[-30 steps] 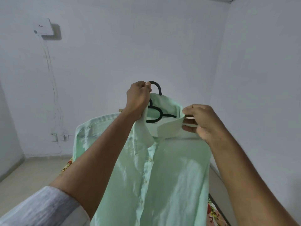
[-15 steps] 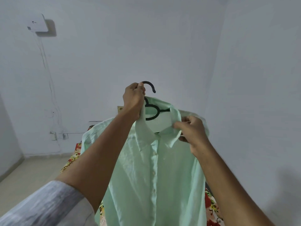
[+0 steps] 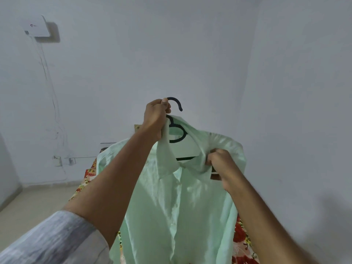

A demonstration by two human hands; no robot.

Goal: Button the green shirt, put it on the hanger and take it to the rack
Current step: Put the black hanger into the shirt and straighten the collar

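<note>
White walls (image 3: 190,54) enclose a floral bedspread (image 3: 242,239). The left hand (image 3: 155,119) grips the hanger (image 3: 176,101) by its hook. The right hand (image 3: 222,164) pinches the green shirt (image 3: 171,206) at its collar.

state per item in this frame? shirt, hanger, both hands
green shirt: hanging on the hanger, held up in the air, front placket closed, collar bunched on one side.
hanger: inside the shirt's neck, hook up and free of any rail.
left hand: grips the hanger just below the hook.
right hand: pinches the shirt fabric by the collar.
</note>
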